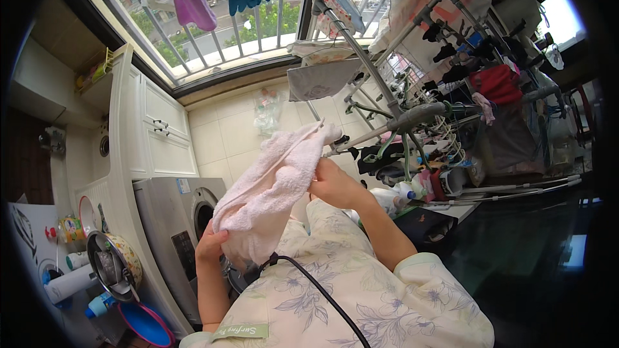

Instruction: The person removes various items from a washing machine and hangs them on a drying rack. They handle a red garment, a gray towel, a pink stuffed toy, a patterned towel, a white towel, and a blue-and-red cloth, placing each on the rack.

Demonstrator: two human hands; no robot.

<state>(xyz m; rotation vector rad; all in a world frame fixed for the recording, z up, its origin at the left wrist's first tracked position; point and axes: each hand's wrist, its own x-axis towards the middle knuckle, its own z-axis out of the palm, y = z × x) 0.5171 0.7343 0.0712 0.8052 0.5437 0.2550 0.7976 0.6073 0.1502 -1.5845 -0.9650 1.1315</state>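
Note:
A pale pink terry towel [271,188], creased and partly bunched, is stretched between my two hands in front of my floral clothes. My left hand [212,244] pinches its lower left edge, thumb on top. At its right side my right hand [336,183] grips the cloth, the fingers partly hidden behind it. The towel's far end hangs over the tiled floor. A black cable [319,282] runs across my front below the towel.
A front-loading washing machine [179,232] stands at left beside white cabinets [167,130]. Basins and bottles crowd the counter. At right, a metal drying rack [367,67] carries hangers and laundry. A clear plastic bag [267,111] lies on the floor near the barred window.

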